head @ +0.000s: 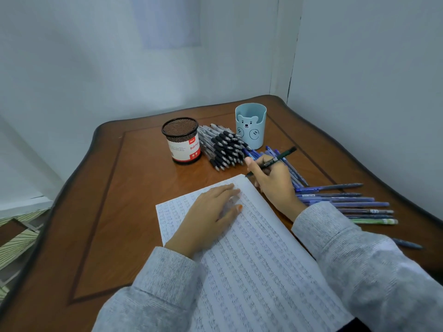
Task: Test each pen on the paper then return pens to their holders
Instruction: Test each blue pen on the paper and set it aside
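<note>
A sheet of paper (259, 255) covered in rows of small pen marks lies on the wooden table. My left hand (211, 212) rests flat on its upper part, fingers straight. My right hand (273, 180) grips a dark pen (275, 160) in a writing hold, its tip just off the paper's far corner. A black mesh holder (183, 141) and a light blue bear holder (250, 125) stand behind. A pile of black pens (223, 147) lies between the holders. Several blue pens (340, 198) lie to the right.
The wooden table (119, 188) sits in a corner, with walls behind and to the right. A green pen (374, 221) lies among the loose pens at the right, and one more dark pen (407, 244) beyond my right sleeve. A patterned surface (16, 236) shows at the left edge.
</note>
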